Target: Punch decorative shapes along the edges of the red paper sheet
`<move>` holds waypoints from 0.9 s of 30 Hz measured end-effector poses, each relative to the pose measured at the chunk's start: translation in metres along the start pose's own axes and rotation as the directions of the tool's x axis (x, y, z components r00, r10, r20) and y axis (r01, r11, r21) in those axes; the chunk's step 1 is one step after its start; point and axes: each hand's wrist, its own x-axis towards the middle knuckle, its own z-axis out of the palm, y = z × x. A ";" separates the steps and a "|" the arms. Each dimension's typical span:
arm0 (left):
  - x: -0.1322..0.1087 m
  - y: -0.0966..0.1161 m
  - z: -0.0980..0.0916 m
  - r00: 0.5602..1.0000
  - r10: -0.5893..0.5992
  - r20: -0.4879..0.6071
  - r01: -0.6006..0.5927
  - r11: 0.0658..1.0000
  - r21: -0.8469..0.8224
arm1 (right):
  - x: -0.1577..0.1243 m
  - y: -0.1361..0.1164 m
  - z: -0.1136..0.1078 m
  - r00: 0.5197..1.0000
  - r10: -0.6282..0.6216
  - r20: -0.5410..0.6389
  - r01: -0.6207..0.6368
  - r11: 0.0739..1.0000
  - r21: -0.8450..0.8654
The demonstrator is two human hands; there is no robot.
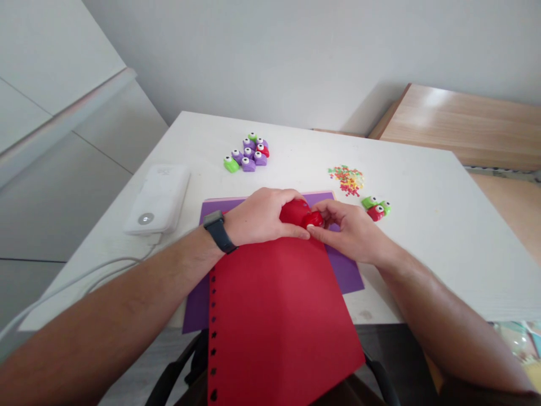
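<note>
My left hand [266,215], with a dark watch on the wrist, grips the far end of a red paper sheet [276,316], which bends up between thumb and fingers. A row of small punched shapes runs down the sheet's left edge. My right hand [349,225] is closed around a small red craft punch [313,220] at the paper's far edge, its white button by the thumb. Fingers partly hide the punch, so I cannot tell whether the paper sits in its slot. A purple sheet [344,270] lies underneath on the white table [422,270].
Several purple, green and red craft punches [248,152] cluster at the back. Two green punches and a red punch [376,211] stand right of my hand, near a pile of coloured paper cutouts [349,179]. A white power bank [158,197] with cables [114,262] lies left.
</note>
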 end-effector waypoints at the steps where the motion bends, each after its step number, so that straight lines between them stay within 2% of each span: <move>1: 0.000 -0.002 -0.001 1.000 0.003 -0.019 -0.003 1.000 0.013 | 0.000 0.001 0.000 1.000 0.007 -0.010 -0.007 1.000 0.019; 5: -0.001 -0.007 -0.001 0.995 0.046 -0.085 -0.045 0.999 0.012 | 0.001 0.006 -0.001 0.999 0.035 -0.027 -0.033 0.998 0.060; 11: -0.001 -0.007 0.000 0.998 0.008 -0.064 -0.008 1.000 0.003 | 0.000 0.010 -0.001 0.999 0.033 -0.010 -0.033 0.997 0.072; 27: -0.001 -0.005 -0.001 0.998 -0.003 -0.065 0.004 1.000 0.009 | 0.001 0.005 -0.004 0.997 0.071 -0.020 -0.070 0.995 0.075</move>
